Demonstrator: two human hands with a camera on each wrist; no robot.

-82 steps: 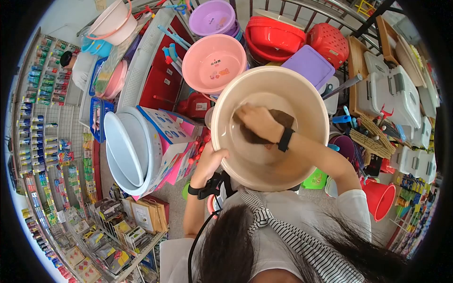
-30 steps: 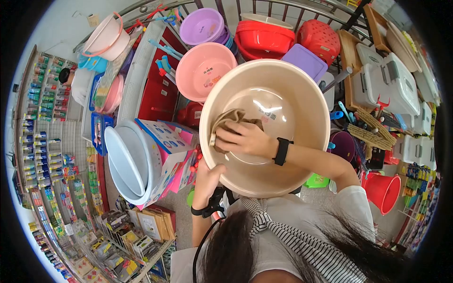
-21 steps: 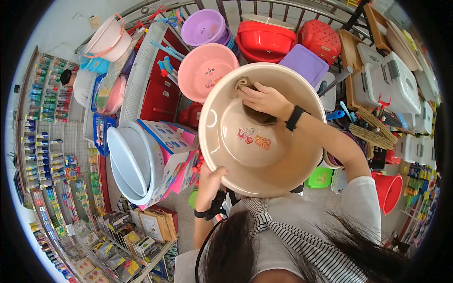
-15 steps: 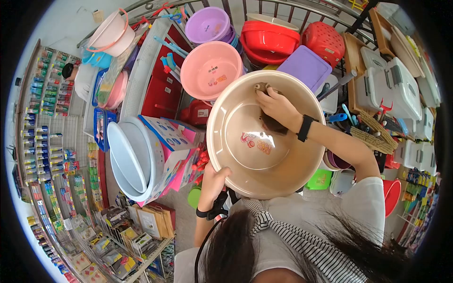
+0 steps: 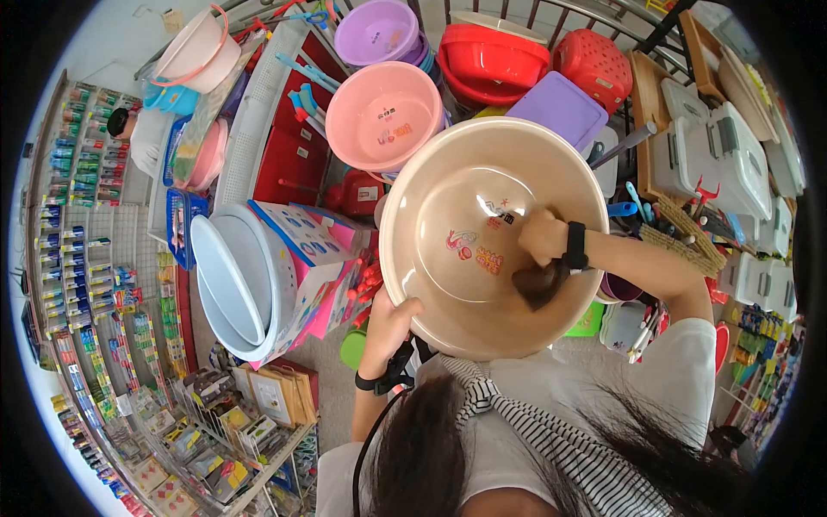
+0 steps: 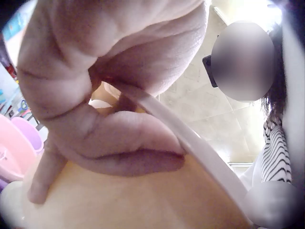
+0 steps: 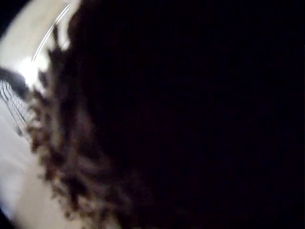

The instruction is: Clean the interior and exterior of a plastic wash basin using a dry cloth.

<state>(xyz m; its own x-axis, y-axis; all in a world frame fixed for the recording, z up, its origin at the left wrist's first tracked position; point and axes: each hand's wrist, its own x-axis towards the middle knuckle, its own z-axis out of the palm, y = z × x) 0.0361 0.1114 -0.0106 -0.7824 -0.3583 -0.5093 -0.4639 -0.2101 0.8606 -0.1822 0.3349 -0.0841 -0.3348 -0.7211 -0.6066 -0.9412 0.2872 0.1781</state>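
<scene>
A large beige plastic basin (image 5: 482, 142) with printed lettering on its bottom stands tilted in front of the person's body. The left hand (image 5: 392, 326) grips its near left rim, thumb over the edge. In the left wrist view that hand's fingers (image 6: 128, 136) curl beneath the rim (image 6: 190, 148) and lie against the outer wall. Inside the basin, the right hand (image 5: 544, 237) holds a brown cloth (image 5: 538, 289) against the right-hand wall, the cloth hanging below the fist. Dark, fringed cloth (image 7: 81, 157) covers most of the right wrist view and hides the fingers.
Beyond the basin stand a pink basin (image 5: 383, 116), red basins (image 5: 495, 60) and a purple lid (image 5: 560, 112). Pale blue tubs (image 5: 228, 284) are at left, near shelves of packaged goods (image 5: 77, 233). White storage boxes (image 5: 728, 164) and rope-wrapped pieces (image 5: 685, 237) fill the right.
The right hand has moved the cloth from the basin's left side, across the far wall, round to the right wall. The left hand keeps its grip on the rim.
</scene>
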